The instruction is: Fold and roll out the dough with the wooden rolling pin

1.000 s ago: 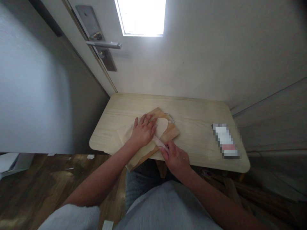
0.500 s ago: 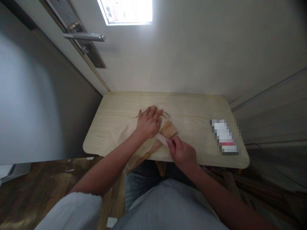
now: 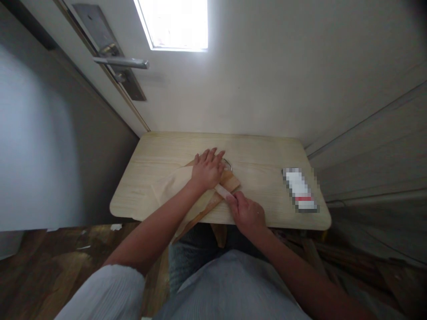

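Wooden board [image 3: 232,181] on tabletop [image 3: 267,155]. L hand [image 3: 207,171]: flat, spread, on pale sheet [image 3: 171,186] atop board. R hand [image 3: 248,214]: pinching pale stick [image 3: 222,191] at board's edge.

Location type: domestic interior, a small room in a home. Indicators: a white door [image 3: 200,98] with a metal lever handle [image 3: 122,63] and a glazed panel [image 3: 176,24]; a compact light-wood table [image 3: 267,155] against it; wood-pattern flooring [image 3: 50,262]; a wooden cutting board [image 3: 231,181] on the table.
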### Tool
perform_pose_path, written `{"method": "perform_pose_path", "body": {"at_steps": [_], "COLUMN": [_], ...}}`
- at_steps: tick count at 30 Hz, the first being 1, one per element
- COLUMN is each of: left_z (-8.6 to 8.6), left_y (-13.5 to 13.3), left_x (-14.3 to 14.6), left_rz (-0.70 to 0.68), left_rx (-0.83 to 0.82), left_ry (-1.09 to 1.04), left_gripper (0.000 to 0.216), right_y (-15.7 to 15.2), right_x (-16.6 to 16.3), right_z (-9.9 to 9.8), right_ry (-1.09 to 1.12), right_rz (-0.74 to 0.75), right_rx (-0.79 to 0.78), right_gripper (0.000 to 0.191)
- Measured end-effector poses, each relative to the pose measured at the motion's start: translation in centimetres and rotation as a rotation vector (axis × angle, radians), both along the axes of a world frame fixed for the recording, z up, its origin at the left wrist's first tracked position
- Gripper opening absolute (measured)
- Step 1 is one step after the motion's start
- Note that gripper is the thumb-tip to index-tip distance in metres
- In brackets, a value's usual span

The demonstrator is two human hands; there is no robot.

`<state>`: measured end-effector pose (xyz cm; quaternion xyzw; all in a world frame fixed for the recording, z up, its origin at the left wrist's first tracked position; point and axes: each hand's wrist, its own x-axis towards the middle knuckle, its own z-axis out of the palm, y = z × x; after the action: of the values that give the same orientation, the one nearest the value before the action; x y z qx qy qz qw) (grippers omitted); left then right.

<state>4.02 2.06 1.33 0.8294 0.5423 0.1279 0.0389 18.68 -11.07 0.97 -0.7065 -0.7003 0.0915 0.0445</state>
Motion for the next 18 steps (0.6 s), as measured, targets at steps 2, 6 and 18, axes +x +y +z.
{"method": "perform_pose_path", "body": {"at_steps": [2, 6, 18], "left_z": [-0.1, -0.1, -0.4], "left_y": [-1.3, -4.4, -8.7], "left_x": [-1.2, -4.0, -6.8], "left_rz": [0.006, 0.026, 0.121], "left_rx": [0.007, -0.012, -0.011], "left_ry": [0.007, 0.045, 0.11], "left_gripper": [0.053, 0.055, 0.057], "right_y": [-0.9, -2.5, -3.8], "right_x": [-0.8, -2.4, -3.5], "right_z": [0.2, 0.5, 0.7], "right_ry": [0.035, 0.068, 0.192], "right_rz": [0.033, 0.086, 0.146], "right_rx": [0.01, 0.01, -0.007], "right_gripper": [0.043, 0.033, 0.031]}}
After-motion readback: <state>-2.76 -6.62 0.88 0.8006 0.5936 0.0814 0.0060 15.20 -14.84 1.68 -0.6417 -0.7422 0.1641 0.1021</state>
